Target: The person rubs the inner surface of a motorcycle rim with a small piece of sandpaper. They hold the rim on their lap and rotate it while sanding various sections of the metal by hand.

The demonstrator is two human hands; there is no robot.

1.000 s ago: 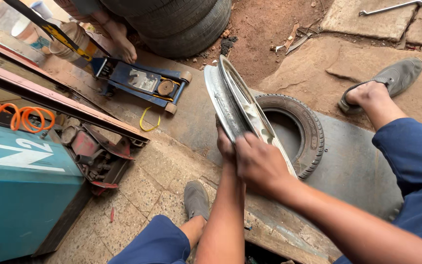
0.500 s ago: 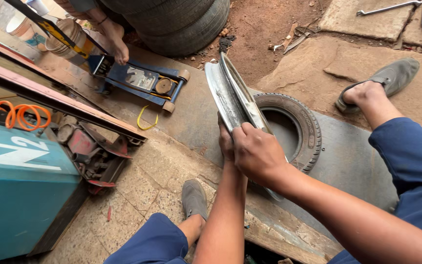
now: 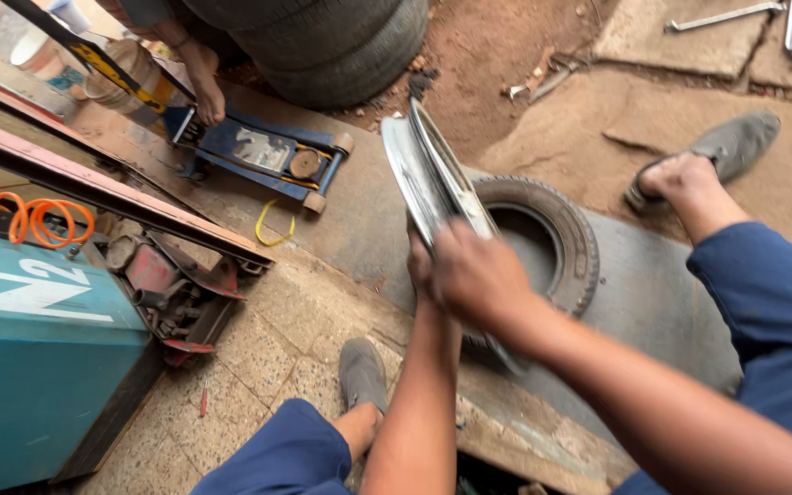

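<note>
I hold a silver metal wheel rim (image 3: 423,174) upright on its edge, seen nearly edge-on. My right hand (image 3: 480,275) grips its near rim from the right side. My left hand (image 3: 420,261) is mostly hidden behind the right one and holds the rim's left side. Just behind the rim a black tyre (image 3: 556,234) lies flat on a grey sheet (image 3: 662,321). My legs in blue trousers and grey shoes frame the rim on both sides.
A blue floor jack (image 3: 263,151) lies at the back left, with another person's bare foot (image 3: 203,92) on it. Stacked tyres (image 3: 323,41) stand behind. A teal machine (image 3: 38,357) with an orange coiled hose (image 3: 25,215) fills the left. Wrenches (image 3: 717,16) lie far right.
The rim and both hands have kept their grip and shifted slightly; the view has drifted a little to the right. The other person's foot stays on the jack.
</note>
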